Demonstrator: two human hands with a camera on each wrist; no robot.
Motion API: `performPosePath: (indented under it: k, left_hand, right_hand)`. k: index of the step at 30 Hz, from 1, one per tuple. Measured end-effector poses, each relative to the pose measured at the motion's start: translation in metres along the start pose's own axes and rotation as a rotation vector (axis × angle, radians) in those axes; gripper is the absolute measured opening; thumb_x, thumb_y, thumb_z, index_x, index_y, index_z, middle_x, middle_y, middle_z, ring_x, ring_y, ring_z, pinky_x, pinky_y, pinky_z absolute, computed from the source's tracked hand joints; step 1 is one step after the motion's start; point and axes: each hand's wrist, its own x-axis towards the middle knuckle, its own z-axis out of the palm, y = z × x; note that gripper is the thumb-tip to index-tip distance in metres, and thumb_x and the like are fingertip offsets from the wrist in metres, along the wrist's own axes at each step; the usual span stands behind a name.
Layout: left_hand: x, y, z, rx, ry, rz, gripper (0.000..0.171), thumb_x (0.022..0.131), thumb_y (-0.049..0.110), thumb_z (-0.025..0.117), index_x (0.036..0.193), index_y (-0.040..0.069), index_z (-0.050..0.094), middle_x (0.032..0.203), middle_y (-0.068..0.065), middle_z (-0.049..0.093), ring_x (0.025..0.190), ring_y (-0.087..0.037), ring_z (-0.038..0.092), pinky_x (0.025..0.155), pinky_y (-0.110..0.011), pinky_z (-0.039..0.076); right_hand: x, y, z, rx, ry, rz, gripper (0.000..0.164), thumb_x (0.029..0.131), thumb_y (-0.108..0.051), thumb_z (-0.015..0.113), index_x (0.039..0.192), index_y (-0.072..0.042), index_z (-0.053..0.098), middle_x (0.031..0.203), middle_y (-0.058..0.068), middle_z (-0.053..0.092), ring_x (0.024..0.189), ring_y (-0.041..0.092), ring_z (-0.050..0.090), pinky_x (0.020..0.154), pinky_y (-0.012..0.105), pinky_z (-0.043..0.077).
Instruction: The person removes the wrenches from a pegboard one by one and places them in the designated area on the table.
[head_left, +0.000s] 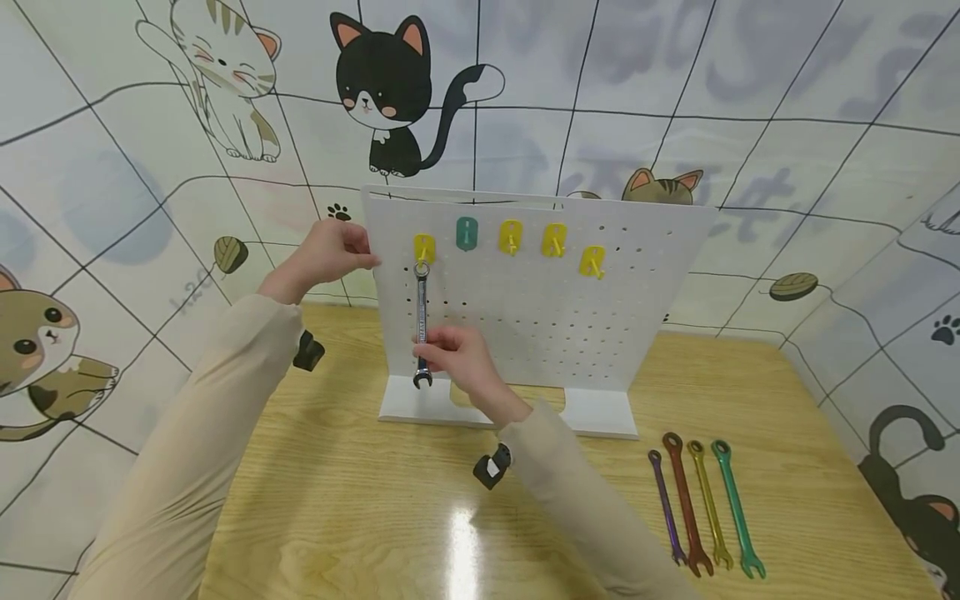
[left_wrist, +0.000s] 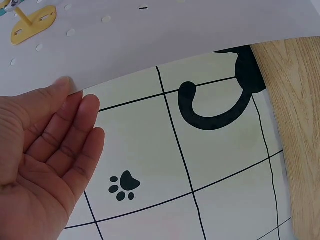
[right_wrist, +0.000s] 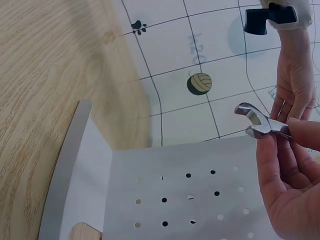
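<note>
My right hand (head_left: 465, 362) pinches a silver combination wrench (head_left: 422, 304) near its lower, open-jawed end. The wrench hangs upright along the front of a white pegboard (head_left: 525, 308), its ring end right at the leftmost yellow hook (head_left: 424, 247). In the right wrist view the open end (right_wrist: 256, 121) sticks out past the thumb and fingers. At the board's left edge my left hand (head_left: 330, 250) grips the panel, thumb on the front; the left wrist view shows that thumb (left_wrist: 62, 86) on the edge with the fingers curled behind.
Right of that hook the board carries a green hook (head_left: 467, 234) and several more yellow hooks (head_left: 555, 241). Four-coloured wrenches lie at the table's right: purple (head_left: 667, 508), red-brown (head_left: 686, 504), yellow (head_left: 709, 504) and green (head_left: 737, 508). A cat-patterned cloth (head_left: 525, 150) stands behind the wooden table (head_left: 360, 500).
</note>
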Motion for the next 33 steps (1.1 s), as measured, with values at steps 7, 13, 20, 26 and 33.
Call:
performPosePath:
  k: [7,13,20,26,33]
  left_hand:
    - [0.000,0.001,0.000,0.004,0.005,0.000,0.009,0.084,0.004,0.067,0.084,-0.004,0.066,0.077,-0.012,0.066,0.078,-0.025,0.054,0.069,-0.033,0.041]
    - [0.001,0.000,0.000,0.007,0.004,-0.002,0.008,0.084,0.005,0.067,0.084,-0.004,0.066,0.077,-0.012,0.065,0.078,-0.025,0.054,0.069,-0.034,0.041]
    - [0.002,0.000,-0.001,-0.001,0.000,-0.005,0.009,0.084,0.004,0.066,0.084,-0.005,0.066,0.078,-0.013,0.065,0.079,-0.026,0.055,0.072,-0.035,0.042]
    - [0.001,0.000,-0.002,-0.003,-0.001,-0.010,0.010,0.084,0.005,0.066,0.084,-0.004,0.065,0.079,-0.013,0.065,0.079,-0.026,0.055,0.070,-0.034,0.041]
    - [0.000,0.000,-0.002,-0.008,-0.007,-0.003,0.010,0.084,0.006,0.066,0.083,-0.004,0.065,0.078,-0.012,0.065,0.078,-0.025,0.056,0.072,-0.035,0.042]
  right_hand:
    - [-0.012,-0.010,-0.004,0.054,-0.054,-0.013,0.021,0.088,-0.005,0.064,0.102,0.010,0.065,0.084,0.009,0.068,0.069,0.014,0.061,0.067,0.027,0.053]
    - [-0.020,-0.023,-0.009,0.134,-0.103,-0.029,0.020,0.087,-0.001,0.062,0.102,0.012,0.063,0.079,0.004,0.065,0.064,0.011,0.060,0.064,0.026,0.052]
    - [-0.024,-0.039,-0.012,0.216,-0.141,0.007,0.013,0.087,-0.001,0.061,0.096,0.009,0.062,0.076,0.002,0.064,0.063,0.012,0.056,0.064,0.027,0.050]
    - [-0.024,-0.052,-0.012,0.249,-0.134,0.024,0.012,0.087,-0.002,0.061,0.095,0.008,0.062,0.075,0.004,0.062,0.063,0.012,0.055,0.064,0.026,0.048]
    - [-0.028,-0.061,-0.015,0.230,-0.130,0.014,0.018,0.089,-0.004,0.060,0.101,0.009,0.060,0.083,0.008,0.063,0.068,0.015,0.056,0.066,0.027,0.048]
